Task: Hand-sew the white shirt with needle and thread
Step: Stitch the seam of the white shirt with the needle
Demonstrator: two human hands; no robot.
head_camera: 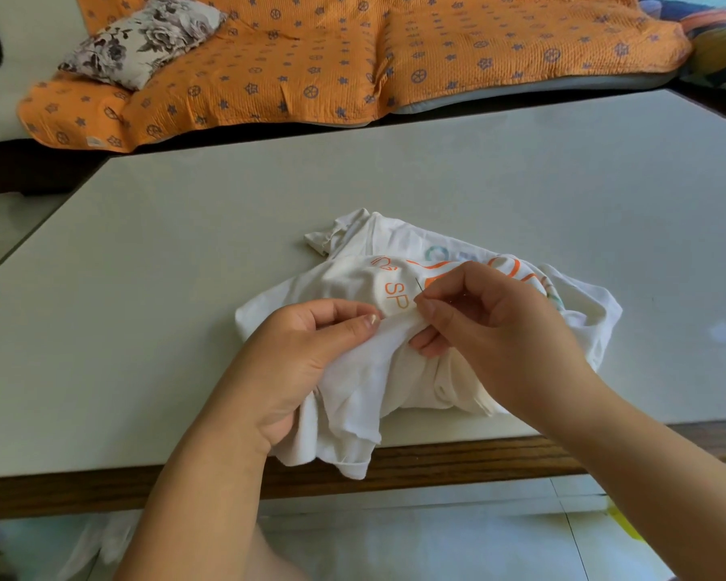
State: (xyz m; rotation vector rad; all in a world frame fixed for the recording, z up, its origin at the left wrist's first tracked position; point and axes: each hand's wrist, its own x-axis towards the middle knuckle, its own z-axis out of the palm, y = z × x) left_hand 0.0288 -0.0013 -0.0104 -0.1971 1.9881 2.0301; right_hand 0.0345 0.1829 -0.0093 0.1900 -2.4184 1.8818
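Shirt [353,396] lies bunched on the table [353,182] at its near edge, with one corner hanging over. Left hand [294,354] grips a raised fold, thumb on top. Right hand [491,329] pinches the needle [419,285] at that fold beside the orange lettering, its free end pointing up and away (thread too fine to make out).

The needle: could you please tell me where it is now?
In the head view the needle stands right of centre, pinched by the right hand over the white shirt, beside the orange SP print.
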